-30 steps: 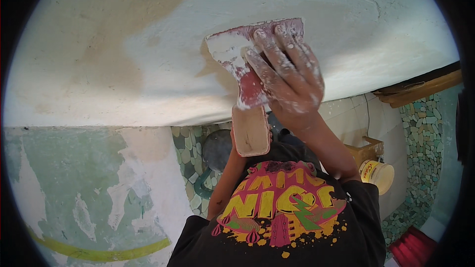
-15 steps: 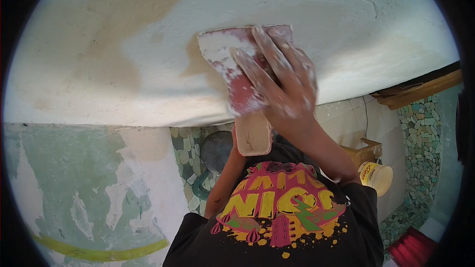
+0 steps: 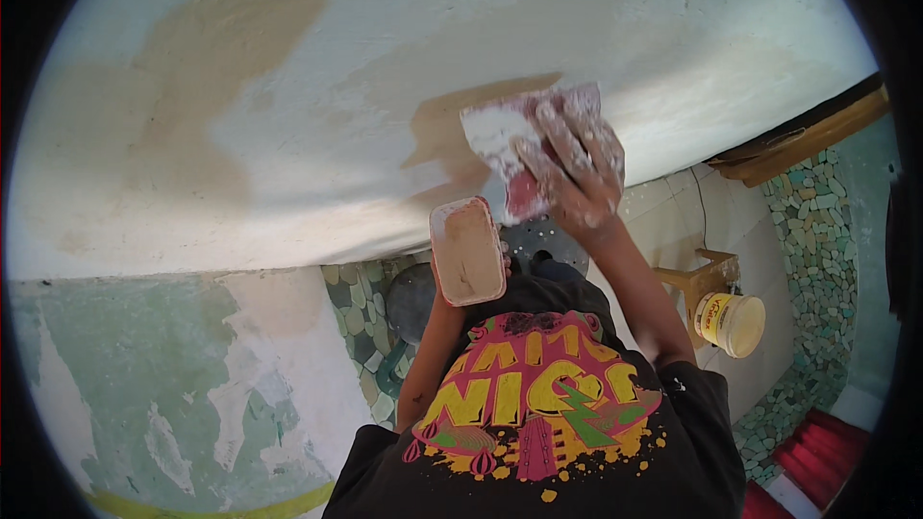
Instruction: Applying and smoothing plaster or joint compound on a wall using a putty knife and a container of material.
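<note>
My right hand [image 3: 582, 168] is closed on a red putty spreader [image 3: 524, 194] smeared with white filler, its fingers spread across the blade and dusted white. The spreader's wide edge lies against or very close to the pale wall [image 3: 385, 19]; exact contact cannot be told. Just left of the blade, a darker tan patch [image 3: 437, 125] shows on the wall. Below it, my left hand [image 3: 442, 300] holds a rectangular tub [image 3: 469, 255] with a reddish rim, coated inside with tan and whitish residue. Most of the left hand is hidden behind the tub.
A white bucket with a yellow label [image 3: 731, 324] sits beside a small wooden stool [image 3: 707, 274] at the right. Pebbled floor strips [image 3: 822, 231] border pale tiles. A brown wooden piece [image 3: 798, 139] runs along the wall's right end. Peeling green wall [image 3: 125, 356] lies at left.
My right hand has moved the spreader right and nearer to me, uncovering more of the tan patch. The tub in my left hand is now in fuller view, slightly left.
</note>
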`<state>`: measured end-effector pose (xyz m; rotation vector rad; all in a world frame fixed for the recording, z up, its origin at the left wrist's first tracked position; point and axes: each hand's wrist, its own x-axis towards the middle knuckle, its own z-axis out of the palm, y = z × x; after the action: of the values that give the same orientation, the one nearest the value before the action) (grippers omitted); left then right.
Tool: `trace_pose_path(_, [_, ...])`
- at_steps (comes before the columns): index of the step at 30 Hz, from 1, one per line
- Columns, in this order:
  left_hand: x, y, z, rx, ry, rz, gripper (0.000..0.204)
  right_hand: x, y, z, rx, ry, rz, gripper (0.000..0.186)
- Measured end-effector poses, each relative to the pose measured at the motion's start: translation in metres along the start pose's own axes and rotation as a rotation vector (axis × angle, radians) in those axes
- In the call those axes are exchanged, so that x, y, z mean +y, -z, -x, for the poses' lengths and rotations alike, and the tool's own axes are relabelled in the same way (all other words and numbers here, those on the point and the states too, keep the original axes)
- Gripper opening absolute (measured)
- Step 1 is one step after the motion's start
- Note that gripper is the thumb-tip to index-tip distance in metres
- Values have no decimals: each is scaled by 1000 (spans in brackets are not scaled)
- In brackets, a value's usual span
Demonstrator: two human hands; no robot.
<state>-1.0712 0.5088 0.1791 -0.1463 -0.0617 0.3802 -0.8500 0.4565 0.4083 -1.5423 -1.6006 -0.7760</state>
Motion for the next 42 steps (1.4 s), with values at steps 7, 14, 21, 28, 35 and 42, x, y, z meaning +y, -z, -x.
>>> trace_pose_path(7, [-6, 15, -9, 84, 116, -134, 92, 34, -45, 40, -196, 23, 47, 42])
trace_pose_path(14, [-3, 27, -3, 285, 88, -282, 92, 16, -18, 15, 16, 20, -95, 42])
trace_pose_path(21, [-7, 8, -9, 125, 197, -145, 93, 19, -33, 56, -232, -39, -158, 43])
trace_pose_path(28, [2, 26, -4, 282, 234, -356, 87, 21, -13, 8, 21, -98, 15, 32])
trace_pose_path(35, [1, 13, 0, 269, 200, -239, 84, 7, -5, 25, -97, -210, -55, 32])
trace_pose_path(42, [-5, 7, -11, 204, 193, -119, 87, 13, 19, -23, 82, -174, -17, 34])
